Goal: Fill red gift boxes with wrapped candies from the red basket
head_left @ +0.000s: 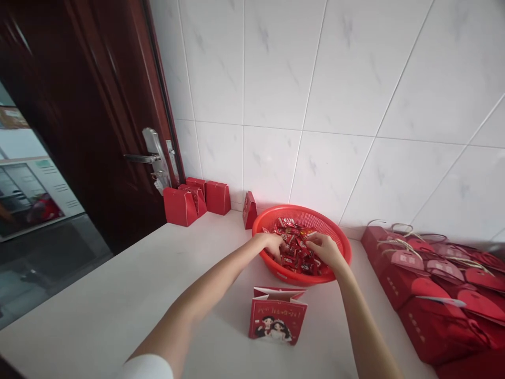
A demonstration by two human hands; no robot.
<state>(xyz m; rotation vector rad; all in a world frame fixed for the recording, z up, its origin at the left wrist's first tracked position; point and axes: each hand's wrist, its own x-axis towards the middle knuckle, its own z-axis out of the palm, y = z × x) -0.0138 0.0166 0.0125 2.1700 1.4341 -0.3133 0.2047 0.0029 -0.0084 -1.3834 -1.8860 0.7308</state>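
Observation:
Both hands reach into a red plastic basket [343, 239] filled with small red-wrapped candies [294, 247]. On the left side of the pile, my left hand [274, 245] dips in with its fingers curled down; what they grip, if anything, is hidden. My right hand [324, 248] bends over the right side, its thumb and fingers closed at a red candy wrapper. In front of the basket stands a red paper gift box [278, 316], open at the top, with a cartoon bride and groom printed on its front.
Several closed red boxes [179, 206] stand by the door [98, 105] at the back left. Another narrow red box [249, 210] leans near the wall beside the basket. Rows of red gift bags [418, 284] with rope handles fill the right side of the white table [165, 273].

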